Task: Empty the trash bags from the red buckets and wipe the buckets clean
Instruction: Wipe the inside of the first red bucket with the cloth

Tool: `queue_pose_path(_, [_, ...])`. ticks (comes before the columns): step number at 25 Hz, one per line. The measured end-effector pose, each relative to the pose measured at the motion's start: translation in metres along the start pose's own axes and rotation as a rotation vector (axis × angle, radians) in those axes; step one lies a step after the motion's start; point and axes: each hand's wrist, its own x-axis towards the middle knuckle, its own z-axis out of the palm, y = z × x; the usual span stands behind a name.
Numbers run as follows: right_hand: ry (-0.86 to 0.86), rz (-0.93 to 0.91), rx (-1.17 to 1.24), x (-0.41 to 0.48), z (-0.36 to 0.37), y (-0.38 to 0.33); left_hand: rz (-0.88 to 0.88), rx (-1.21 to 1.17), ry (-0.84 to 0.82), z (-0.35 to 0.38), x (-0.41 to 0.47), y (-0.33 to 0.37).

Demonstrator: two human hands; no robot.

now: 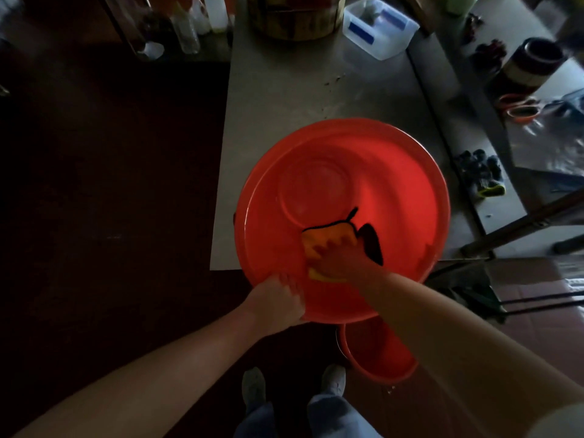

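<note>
A red bucket (410, 159) stands at the worktop's (284, 90) near edge, its rim overhanging toward the person. The left hand (278, 298) clamps its grip on the near rim, fingers hooked inside. The right hand (339, 259), its grip apart and fingers spread flat, presses a yellow cloth (311, 240) against the near inner wall. A second red bucket (382, 352) sits on the floor (110, 184) beside the shoes (333, 379).

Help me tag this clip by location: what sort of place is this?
Probably a workshop or back utility room: a bare metal table holds the red bucket, with work gloves and orange-handled scissors to its right and plastic bottles at the far left.
</note>
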Motion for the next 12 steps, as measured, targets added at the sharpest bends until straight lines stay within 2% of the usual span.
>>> queue_pose_path(2, [-0.173,-0.041,-0.041,-0.011,0.001,-0.022,-0.012,-0.016,0.142,-0.004,-0.001,-0.005])
queue_pose_path(3, [-0.187,-0.067,-0.096,-0.016,0.005,-0.026,-0.016,-0.007,0.173,-0.006,-0.002,-0.005])
queue_pose_path(6, [-0.160,-0.040,-0.307,-0.027,-0.021,0.005,-0.018,0.009,0.175,-0.003,-0.004,-0.004])
queue_pose_path(10, [-0.105,0.121,-0.587,-0.056,-0.039,0.023,-0.015,0.008,0.169,-0.015,-0.001,-0.002])
queue_pose_path(12, [-0.117,0.104,-0.384,-0.064,-0.032,0.005,-0.004,-0.008,0.132,-0.023,0.001,-0.005])
